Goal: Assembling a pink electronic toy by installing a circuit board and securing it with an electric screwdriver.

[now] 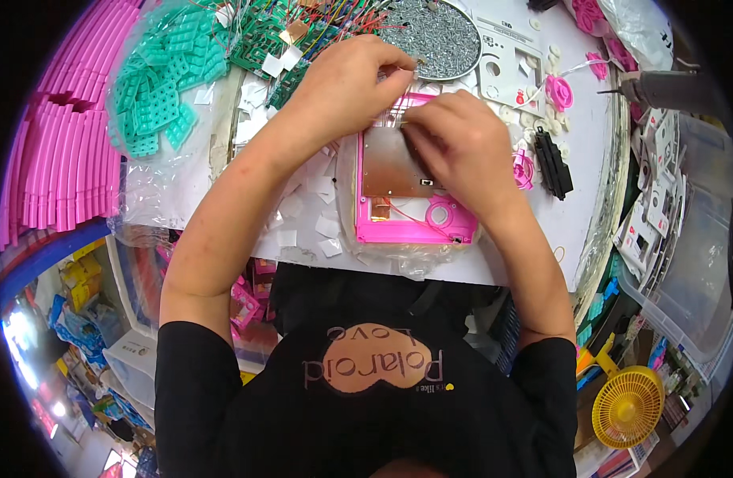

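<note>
A pink plastic housing (414, 233) lies before me on a clear plastic bag (414, 263). A flat brownish circuit board (394, 163) sits inside it, with a thin red wire below, near the ring-shaped opening. Over the housing's far edge, my left hand (354, 84) has thumb and forefinger closed in a pinch; whatever is between them is too small to make out. My right hand (466, 147) reaches over the board's right side, its fingers bent and closed at the upper end, by some thin pale strands. Its fingertips hide what they hold.
A round tray of small screws (434, 40) stands beyond the hands. Wired green circuit boards (263, 48) and teal rubber keypads (163, 88) lie left, beside stacked pink parts (71, 151). An electric screwdriver (669, 89), black part (551, 163) and white panels (657, 191) are right.
</note>
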A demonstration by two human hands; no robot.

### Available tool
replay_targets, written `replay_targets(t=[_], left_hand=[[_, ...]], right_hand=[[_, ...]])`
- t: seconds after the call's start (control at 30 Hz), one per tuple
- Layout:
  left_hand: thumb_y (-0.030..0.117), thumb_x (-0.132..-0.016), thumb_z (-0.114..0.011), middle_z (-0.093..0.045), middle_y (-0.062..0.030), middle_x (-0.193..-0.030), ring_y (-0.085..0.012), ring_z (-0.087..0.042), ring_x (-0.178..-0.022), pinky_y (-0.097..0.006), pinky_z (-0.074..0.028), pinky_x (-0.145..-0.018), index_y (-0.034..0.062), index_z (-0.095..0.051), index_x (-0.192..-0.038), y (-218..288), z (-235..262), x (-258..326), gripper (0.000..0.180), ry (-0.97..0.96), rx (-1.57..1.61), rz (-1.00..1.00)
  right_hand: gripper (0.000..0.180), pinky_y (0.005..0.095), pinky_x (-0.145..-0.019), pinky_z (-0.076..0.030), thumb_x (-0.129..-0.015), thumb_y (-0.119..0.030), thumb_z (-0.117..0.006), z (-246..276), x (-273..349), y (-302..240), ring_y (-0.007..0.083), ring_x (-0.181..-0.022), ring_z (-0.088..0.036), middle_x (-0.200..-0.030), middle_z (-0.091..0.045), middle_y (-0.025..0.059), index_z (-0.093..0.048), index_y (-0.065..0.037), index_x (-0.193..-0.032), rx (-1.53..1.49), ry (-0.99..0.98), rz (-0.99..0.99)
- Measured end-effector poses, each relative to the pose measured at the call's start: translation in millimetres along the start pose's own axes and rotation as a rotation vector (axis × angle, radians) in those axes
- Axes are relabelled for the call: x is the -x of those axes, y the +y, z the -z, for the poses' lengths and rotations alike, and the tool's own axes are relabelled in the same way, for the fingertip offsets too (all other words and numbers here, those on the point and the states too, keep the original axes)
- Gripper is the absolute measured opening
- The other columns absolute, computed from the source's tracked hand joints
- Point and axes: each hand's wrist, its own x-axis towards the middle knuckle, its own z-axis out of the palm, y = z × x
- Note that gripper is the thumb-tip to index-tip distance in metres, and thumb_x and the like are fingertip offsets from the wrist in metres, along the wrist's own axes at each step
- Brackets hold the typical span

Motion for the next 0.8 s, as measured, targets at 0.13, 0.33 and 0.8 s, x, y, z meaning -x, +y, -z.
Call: replay_targets(t=[0.13,0.33,0.8], left_hand=[[0.02,-0.09,-0.071,-0.069,-0.0116,-0.091,-0.0211,-0.065,-0.079,-0.034,-0.052,-0.073,0.0017,-0.075,-0.108,4,-1,-5,0.026,-0.076,0.057,0.022],[0.015,-0.085,-0.076,-0.07,-0.0085,-0.09,-0.0247,-0.066,-0.085,-0.036,-0.05,-0.078,0.0044,-0.074,-0.101,6,-9,-11,0.019,-0.053,-0.071,-0.174],[0.014,-0.087,-0.076,-0.07,-0.003,-0.09,-0.024,-0.065,-0.096,-0.038,-0.041,-0.092,0.0113,-0.074,-0.104,19,-9,26,0.018,0.038,-0.203,-0.391]], right_hand=[[0.018,0.041,-0.075,-0.053,-0.078,-0.012,-0.072,5,-4,0,0.0274,-0.088,-0.065,-0.093,-0.069,0.0062,-0.072,-0.009,-0.095,0.001,-0.149,0.135],[0.032,0.0399,-0.083,-0.055,-0.081,-0.006,-0.072,31,-24,31,0.0303,-0.098,-0.064,-0.105,-0.071,0.0093,-0.074,-0.012,-0.112,0.021,0.053,0.139],[0.013,0.0432,-0.074,-0.053,-0.076,-0.015,-0.072,46,8,-19,0.0311,-0.082,-0.064,-0.076,-0.066,0.0102,-0.067,-0.004,-0.077,0.277,-0.317,-0.044]])
